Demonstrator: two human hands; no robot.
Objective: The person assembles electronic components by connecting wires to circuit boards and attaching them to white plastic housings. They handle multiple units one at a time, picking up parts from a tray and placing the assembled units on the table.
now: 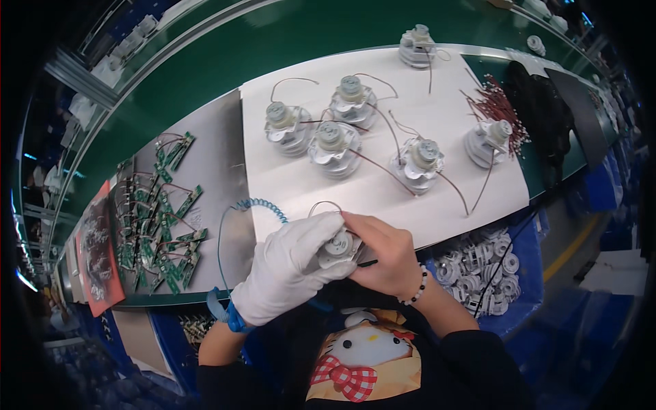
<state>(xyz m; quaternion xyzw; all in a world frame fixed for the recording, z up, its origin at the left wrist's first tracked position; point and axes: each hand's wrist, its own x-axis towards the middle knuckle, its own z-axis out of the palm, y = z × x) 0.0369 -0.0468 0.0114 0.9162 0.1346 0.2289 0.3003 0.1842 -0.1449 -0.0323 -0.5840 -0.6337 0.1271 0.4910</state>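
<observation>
My left hand [281, 265], in a white glove with a blue coiled-cord strap [236, 320] at the wrist, wraps round a small white plastic motor assembly [336, 247] with a round grey cap on top. Bare, and wearing a beaded bracelet, my right hand [388, 254] closes on the same assembly from the other side, its thumb and fingers pressed to the edge. A thin wire [326, 203] loops out above the gloved fingers. What the right fingertips pinch is partly hidden. Similar assemblies with dark red wires stand on the white sheet beyond, the nearest motor assembly [418, 164] to the right.
Green circuit boards with wires [160, 225] lie on the metal plate [222, 150] at left, beside an orange bag [101, 249]. Red wires [502, 109] and a black cloth-like bundle [540, 116] lie at right. A blue bin [526, 294] of white plastic parts sits below the table edge.
</observation>
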